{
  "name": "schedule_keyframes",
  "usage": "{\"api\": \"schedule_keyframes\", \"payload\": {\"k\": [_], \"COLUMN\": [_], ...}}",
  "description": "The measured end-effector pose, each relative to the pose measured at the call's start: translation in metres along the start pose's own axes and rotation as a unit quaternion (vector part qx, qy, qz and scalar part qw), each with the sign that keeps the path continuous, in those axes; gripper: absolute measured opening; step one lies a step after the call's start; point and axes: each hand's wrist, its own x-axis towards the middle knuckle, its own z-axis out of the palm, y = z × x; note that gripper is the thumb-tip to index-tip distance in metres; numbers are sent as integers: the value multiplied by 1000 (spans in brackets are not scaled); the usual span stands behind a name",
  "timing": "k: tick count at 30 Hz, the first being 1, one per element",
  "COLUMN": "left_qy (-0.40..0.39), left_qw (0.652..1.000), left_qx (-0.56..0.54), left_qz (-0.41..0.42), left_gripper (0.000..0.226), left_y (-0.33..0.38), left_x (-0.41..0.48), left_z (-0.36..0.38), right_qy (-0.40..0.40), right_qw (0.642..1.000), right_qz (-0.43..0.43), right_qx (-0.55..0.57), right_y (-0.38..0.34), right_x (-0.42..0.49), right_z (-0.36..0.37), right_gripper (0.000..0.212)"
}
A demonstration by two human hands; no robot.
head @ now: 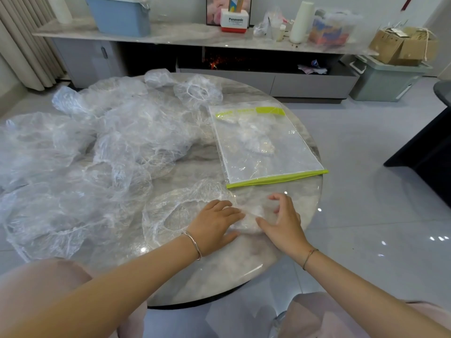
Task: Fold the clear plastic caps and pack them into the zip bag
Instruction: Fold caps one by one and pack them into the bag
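The left hand [214,223] lies flat with straight fingers, pinning one clear plastic cap [246,222] to the surface [219,272] so it cannot slide during folding. The right hand [280,219] arches beside it with curled fingers, apparently pinching the film's edge, though the transparency makes this uncertain. The zip bag [266,147] lies just beyond for easy loading, and the unfolded pile [97,154] waits to the left.

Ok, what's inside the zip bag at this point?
Inside the zip bag lies a crumpled bundle of clear plastic caps, in its far half. They overlap and are see-through, so their number cannot be told.
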Motion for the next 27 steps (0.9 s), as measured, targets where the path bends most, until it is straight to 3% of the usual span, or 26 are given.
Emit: {"api": "schedule_keyframes", "payload": {"k": [3,6,8,10,12,14,16,18,22,25,27], "left_qy": [15,53,77,66,35,30,31,32,75,58,-2], "left_qw": [999,991,979,953,909,871,834,813,837,915,957], "left_qx": [-28,-104,-167,-261,-366,-437,-491,-517,-453,-312,-208], "left_qz": [-22,-61,-83,-141,-196,-222,-248,-266,-296,-252,-200], "left_gripper": [39,31,29,30,26,21,16,11,12,23,36], "left_y": [0,-2,-7,-10,-12,-13,-12,-11,-21,-37,-43], "left_x": [9,18,22,25,30,37,43,52,75,92,104], "left_z": [-5,-12,-18,-28,-35,-40,-43,-41,-30,-19,-11], "right_qy": [-32,-63,-51,-71,-91,-115,-143,-141,-27,28,57], "right_qw": [992,981,994,992,958,916,874,859,862,854,855], "right_qz": [-125,-156,-83,15,69,124,183,221,248,246,244], "right_qx": [-10,-92,-52,106,262,363,427,440,441,458,453], "right_y": [-4,2,5,-2,-14,-24,-27,-28,-23,-14,-9], "right_x": [3,10,14,18,20,24,29,37,62,81,91], "right_z": [-8,-9,-9,-14,-23,-26,-26,-25,-38,-55,-65], "right_gripper": [55,53,44,33,19,22,28,26,6,9,12]}}
